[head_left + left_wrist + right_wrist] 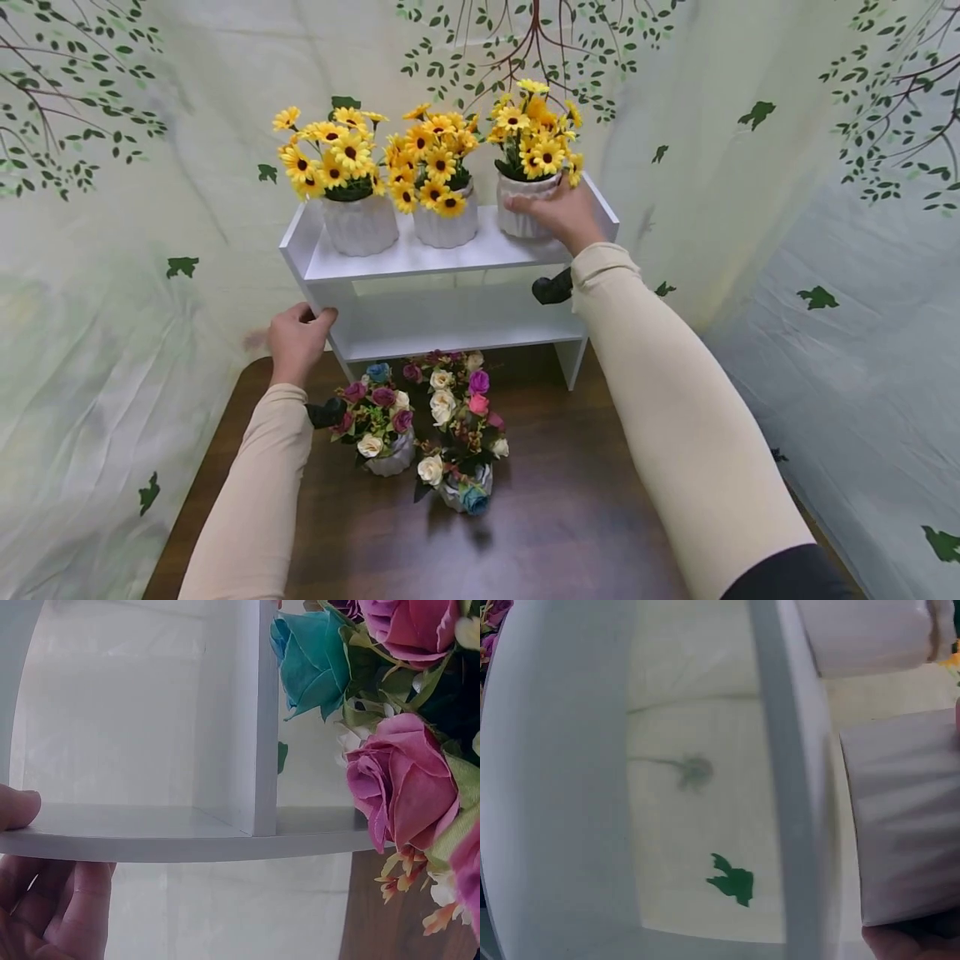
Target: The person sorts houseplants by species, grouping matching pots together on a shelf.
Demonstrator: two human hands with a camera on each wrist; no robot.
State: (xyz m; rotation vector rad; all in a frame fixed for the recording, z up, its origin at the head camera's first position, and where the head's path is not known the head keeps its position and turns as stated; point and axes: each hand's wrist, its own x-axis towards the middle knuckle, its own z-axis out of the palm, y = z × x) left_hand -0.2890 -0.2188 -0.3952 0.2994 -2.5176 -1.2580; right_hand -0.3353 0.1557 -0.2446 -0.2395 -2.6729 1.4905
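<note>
A white two-tier shelf [450, 346] stands on the table, with three white pots of yellow daisy-like flowers along its top. My right hand [566, 215] grips the rightmost flower pot [521, 218], thumb on its front; in the right wrist view this ribbed pot [907, 817] is at the right edge. Beside it stand the middle pot [447, 223] and the left pot [362, 227]. My left hand [298, 337] pinches the shelf's left side panel. The left wrist view has the thumb [19, 808] on one face of the panel [150, 849] and fingers on the other.
Pots of mixed roses stand on the brown table [562, 500] before the shelf: one pot [393, 457] at left, another [467, 487] nearer me, with more roses [442, 379] behind. A pale leaf-printed curtain [225, 125] hangs behind and at both sides.
</note>
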